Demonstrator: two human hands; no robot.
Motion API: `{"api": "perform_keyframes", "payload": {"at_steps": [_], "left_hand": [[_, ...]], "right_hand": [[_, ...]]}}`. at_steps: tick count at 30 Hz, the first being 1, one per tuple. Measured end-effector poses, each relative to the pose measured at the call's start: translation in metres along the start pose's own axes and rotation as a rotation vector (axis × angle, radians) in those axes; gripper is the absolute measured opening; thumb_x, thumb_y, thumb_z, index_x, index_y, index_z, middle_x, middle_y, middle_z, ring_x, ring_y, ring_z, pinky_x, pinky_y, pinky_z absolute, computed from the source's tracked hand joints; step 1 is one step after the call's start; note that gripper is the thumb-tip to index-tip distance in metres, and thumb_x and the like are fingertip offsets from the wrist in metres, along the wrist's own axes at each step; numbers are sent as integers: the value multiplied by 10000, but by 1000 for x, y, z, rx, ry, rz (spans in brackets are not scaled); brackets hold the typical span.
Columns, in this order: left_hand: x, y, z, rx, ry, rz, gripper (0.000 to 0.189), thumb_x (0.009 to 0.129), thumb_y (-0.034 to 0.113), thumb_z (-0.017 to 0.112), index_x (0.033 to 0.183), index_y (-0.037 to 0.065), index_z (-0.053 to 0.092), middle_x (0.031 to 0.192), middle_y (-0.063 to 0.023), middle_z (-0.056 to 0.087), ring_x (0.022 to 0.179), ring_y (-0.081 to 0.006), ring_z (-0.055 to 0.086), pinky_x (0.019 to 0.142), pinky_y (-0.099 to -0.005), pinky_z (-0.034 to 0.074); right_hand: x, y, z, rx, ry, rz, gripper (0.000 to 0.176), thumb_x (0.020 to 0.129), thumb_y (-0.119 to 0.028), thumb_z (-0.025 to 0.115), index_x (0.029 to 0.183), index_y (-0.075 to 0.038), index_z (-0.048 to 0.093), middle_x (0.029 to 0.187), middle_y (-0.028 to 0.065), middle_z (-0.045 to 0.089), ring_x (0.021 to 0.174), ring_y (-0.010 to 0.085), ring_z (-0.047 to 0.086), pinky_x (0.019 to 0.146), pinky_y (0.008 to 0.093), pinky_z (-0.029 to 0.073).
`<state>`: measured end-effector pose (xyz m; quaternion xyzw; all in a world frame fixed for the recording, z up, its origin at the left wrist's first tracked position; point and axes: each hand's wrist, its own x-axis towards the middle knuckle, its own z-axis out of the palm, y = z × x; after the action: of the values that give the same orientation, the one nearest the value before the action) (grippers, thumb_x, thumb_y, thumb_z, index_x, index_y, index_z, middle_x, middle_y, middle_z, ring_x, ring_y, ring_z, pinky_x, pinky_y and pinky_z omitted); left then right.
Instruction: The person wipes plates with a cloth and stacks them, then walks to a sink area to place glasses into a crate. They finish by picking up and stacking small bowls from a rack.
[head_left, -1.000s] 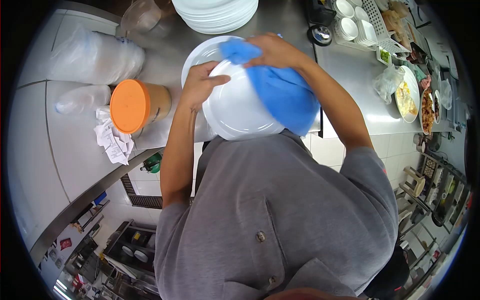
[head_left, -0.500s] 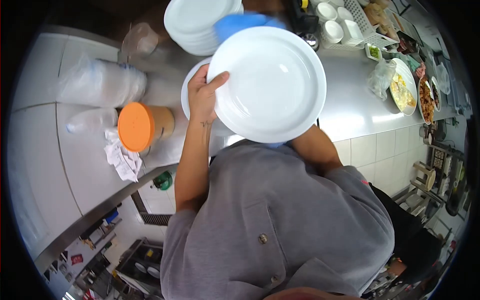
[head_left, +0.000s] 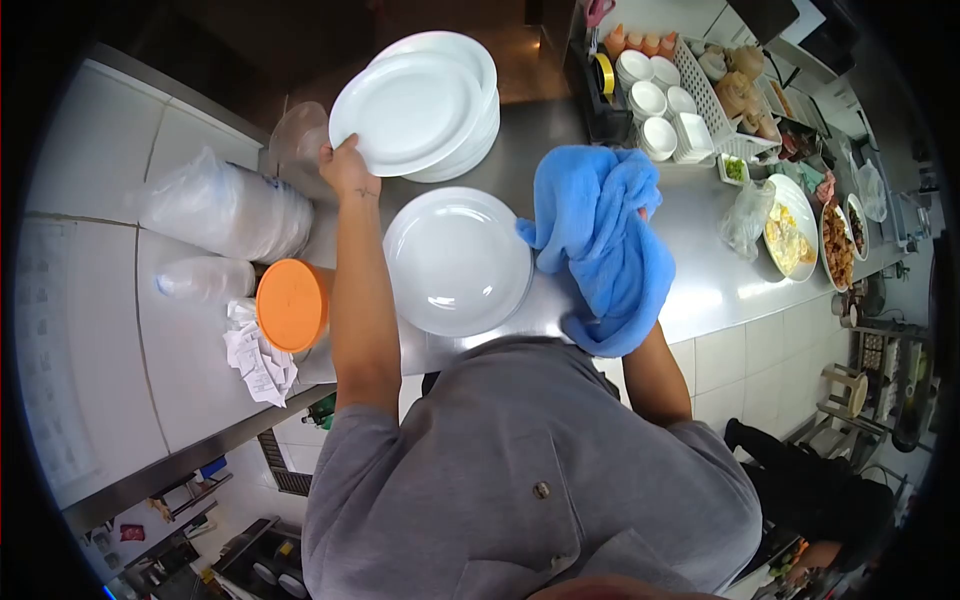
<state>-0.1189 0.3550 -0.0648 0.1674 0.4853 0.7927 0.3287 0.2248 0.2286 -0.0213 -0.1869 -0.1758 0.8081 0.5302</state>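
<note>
With its fingers at the near-left rim, my left hand (head_left: 350, 168) grips a white plate (head_left: 410, 115) that overlaps the top of a stack of white plates (head_left: 470, 150). A blue towel (head_left: 600, 225) is bunched over my right hand (head_left: 643, 214); only a bit of a finger shows through the folds, and the rest is hidden. Between my arms, a single white plate (head_left: 455, 260) lies face up on the steel counter (head_left: 700, 285), its right rim close to the towel.
An orange-lidded tub (head_left: 292, 305), crumpled receipts (head_left: 258, 355) and plastic-wrapped containers (head_left: 230, 210) stand at the left. White cups (head_left: 650, 100) sit in a basket at the back right. Plates of food (head_left: 792, 230) line the right side. A person in black (head_left: 815, 500) is at the lower right.
My left hand has carried the plate up and left from in front of me to the stack. My right hand and the towel have come into view at the right.
</note>
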Motion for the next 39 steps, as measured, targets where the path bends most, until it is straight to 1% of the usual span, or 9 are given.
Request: {"api": "perform_keyframes", "payload": {"at_steps": [11,14,18,20,21,26,32,35,39], "left_hand": [[37,-38,0,804,-120,39,436,907,237,599,1276,15,526,1267,-167,525,1236,-260,445,1037,-373,335],[-8,-2,-10,546,-51,26,407,965,339,531,1254,55,557,1264,-143,554,1167,-241,512,999,-351,380],[-71,-5,-96,1071,-612,6,356,950,239,557,1225,12,560,1089,-155,660,1004,-243,618,868,-318,470],[-103,-11,-114,884,-630,-41,332,930,169,568,1211,-7,568,1108,-171,653,1030,-227,612,891,-326,460],[-101,-8,-112,881,-628,-40,332,930,169,568,1211,-7,568,1108,-171,653,1030,-227,612,891,-326,460],[-105,-6,-101,907,-645,-31,329,927,130,574,1223,-12,572,1170,-161,619,1058,-221,588,908,-312,450],[-109,-2,-99,882,-622,-71,378,977,242,519,1245,-22,556,1141,-138,619,1070,-200,564,934,-286,421],[-109,0,-103,813,-505,-357,410,1004,314,449,1225,-6,579,1121,-140,629,1085,-199,560,942,-285,414],[-117,-18,-106,802,-536,-15,383,984,313,490,1173,10,627,1062,-148,650,988,-237,608,879,-308,445]], "right_hand": [[2,3,-8,-540,170,-146,603,851,-350,626,1303,9,451,1182,140,555,1065,237,556,940,348,437],[26,15,-10,-1093,-25,-229,532,793,-318,695,1178,20,551,1160,141,569,1034,255,569,902,354,458],[64,79,1,-1824,-318,-507,558,791,-381,687,1173,11,576,1292,193,511,1173,344,512,999,430,405],[67,121,-3,-2090,-560,-650,591,831,-460,613,1224,-22,566,1417,214,404,1328,331,380,1098,478,283],[63,134,-2,-2082,-681,-518,617,854,-513,550,1269,-57,550,1479,197,331,1401,296,273,1144,486,182],[21,73,-24,-1818,-1310,-158,589,863,-474,570,1276,-55,548,1468,92,385,1387,229,309,1137,480,215],[84,78,-16,-2201,-823,-539,603,859,-508,548,1253,-52,567,1414,80,460,1350,234,371,1137,470,225],[70,137,10,-2088,-1066,-333,645,852,-537,540,1237,-21,571,1343,111,522,1354,246,356,1144,486,200],[30,100,-10,-1817,-1261,-271,606,842,-516,565,1212,-37,599,1340,93,528,1354,254,356,1149,488,195]]}}
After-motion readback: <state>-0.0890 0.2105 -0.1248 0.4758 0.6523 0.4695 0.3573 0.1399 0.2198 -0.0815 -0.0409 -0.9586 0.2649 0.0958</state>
